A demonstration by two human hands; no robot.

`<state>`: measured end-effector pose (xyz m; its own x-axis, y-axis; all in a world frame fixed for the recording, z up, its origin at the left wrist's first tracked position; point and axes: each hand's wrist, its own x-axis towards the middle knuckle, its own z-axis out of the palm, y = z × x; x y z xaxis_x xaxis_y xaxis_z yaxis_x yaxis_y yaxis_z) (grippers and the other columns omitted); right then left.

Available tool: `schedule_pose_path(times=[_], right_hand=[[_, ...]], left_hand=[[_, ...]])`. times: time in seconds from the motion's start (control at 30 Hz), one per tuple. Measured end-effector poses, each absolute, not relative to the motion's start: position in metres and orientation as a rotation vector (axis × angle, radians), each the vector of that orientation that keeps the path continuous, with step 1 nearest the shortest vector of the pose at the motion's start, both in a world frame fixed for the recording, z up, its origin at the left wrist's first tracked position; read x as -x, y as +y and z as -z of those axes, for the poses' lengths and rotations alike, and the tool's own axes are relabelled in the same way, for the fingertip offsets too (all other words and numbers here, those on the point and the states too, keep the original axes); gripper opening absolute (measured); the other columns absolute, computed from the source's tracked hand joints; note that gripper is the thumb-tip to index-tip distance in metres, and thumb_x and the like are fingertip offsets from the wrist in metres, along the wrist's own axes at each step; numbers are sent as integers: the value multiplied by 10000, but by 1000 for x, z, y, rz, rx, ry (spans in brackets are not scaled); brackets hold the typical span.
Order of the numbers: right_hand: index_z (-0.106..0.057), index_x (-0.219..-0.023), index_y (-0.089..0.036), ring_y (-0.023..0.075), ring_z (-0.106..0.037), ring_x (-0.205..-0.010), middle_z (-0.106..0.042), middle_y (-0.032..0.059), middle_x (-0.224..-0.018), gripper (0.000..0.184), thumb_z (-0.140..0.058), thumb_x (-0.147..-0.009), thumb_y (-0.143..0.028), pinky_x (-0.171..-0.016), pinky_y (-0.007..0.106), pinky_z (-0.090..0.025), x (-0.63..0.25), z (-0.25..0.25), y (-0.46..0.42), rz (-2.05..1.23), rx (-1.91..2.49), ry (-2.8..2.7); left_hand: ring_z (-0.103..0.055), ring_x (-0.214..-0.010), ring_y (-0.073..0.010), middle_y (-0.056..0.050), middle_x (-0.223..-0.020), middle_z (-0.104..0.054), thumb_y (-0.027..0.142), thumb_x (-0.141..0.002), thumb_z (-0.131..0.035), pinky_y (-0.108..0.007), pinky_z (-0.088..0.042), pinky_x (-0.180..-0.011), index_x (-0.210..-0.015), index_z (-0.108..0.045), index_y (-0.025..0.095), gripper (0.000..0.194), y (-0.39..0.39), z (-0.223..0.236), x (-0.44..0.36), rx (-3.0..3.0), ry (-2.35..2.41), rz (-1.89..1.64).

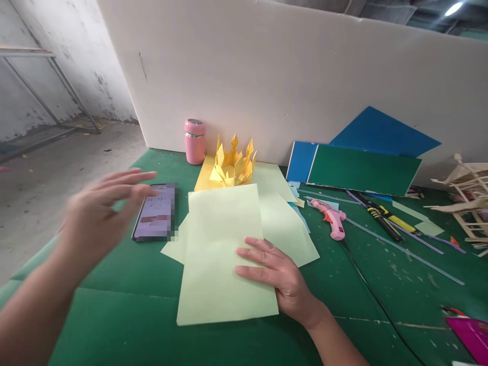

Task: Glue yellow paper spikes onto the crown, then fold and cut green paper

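Observation:
A pale green sheet of paper [217,244] is held by my right hand [280,277], whose fingers lie across its right side with the thumb hidden. More pale green sheets [292,229] show underneath. My left hand [95,218], blurred by motion, is raised over the table's left side, fingers stretched out and holding nothing. Just beyond those fingers lies a phone [154,216] with a lit screen. Behind the sheet stands a folded yellow paper crown [234,165], partly resting on yellow paper [203,175].
A pink flask [195,142] stands by the white board [247,76]. Right of the papers lie a pink glue gun [333,218] with its cord, black-and-yellow cutters [381,216] and glue sticks [412,262]. Blue and green panels [364,168] lean behind. A wooden stick model [473,198] sits far right.

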<state>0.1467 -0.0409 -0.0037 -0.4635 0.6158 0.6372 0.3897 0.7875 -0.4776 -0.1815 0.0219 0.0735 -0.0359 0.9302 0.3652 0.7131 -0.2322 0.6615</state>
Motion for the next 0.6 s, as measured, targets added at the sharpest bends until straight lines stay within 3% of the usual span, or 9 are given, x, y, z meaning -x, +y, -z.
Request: schedule_pose_path(times=[0.1,0.17,0.27,0.37,0.53,0.6], right_hand=[[-657,-1155,-278,178,-574,-1172,-716,36,-1100,308,-414,-975,-220,-961,378,-506,-144,0,-42,-460,737,-2123],[-667,-1129,-272,187,-587,-1152,-723,35,-1078,309,-396,-982,-240,-943,384,-517,-143,-1,-43,-527,750,-2106],[-646,-1133,-249,210,-623,-1079,-731,51,-1033,261,-458,-958,-298,-893,385,-537,-142,-2,-42,-555,737,-2067],[-608,-1121,-242,207,-653,-895,-726,47,-907,234,-511,-928,-334,-840,389,-539,-141,1,-41,-523,771,-2024],[-579,-937,-253,181,-593,-793,-634,13,-767,59,-537,-910,-285,-721,314,-531,-139,9,-40,-472,991,-1841],[-566,-918,-252,180,-592,-792,-620,16,-791,80,-569,-889,-327,-677,287,-528,-139,12,-40,-498,1087,-1766]], left_hand=[[-558,-1107,-273,-23,-1385,-510,484,-824,-559,-353,-467,-847,-1154,-557,263,396,31,-66,105,-2120,1479,-873],[-566,-1073,-279,-66,-1302,-561,456,-772,-627,-335,-457,-811,-1191,-524,256,475,32,-55,88,-2116,1378,-740],[-599,-874,-236,-38,-1032,-653,373,-782,-599,-306,-450,-716,-1031,-587,254,276,31,-42,90,-2118,1407,-559],[-580,-755,-199,-20,-912,-666,305,-790,-554,-272,-432,-626,-898,-636,248,148,28,-38,93,-2081,1406,-582],[-617,-861,-232,-38,-973,-708,358,-798,-562,-287,-474,-700,-884,-736,257,219,18,-39,85,-1869,1160,-661],[-628,-902,-252,-45,-966,-723,399,-795,-581,-301,-491,-742,-908,-749,251,251,13,-41,81,-1760,1103,-633]])
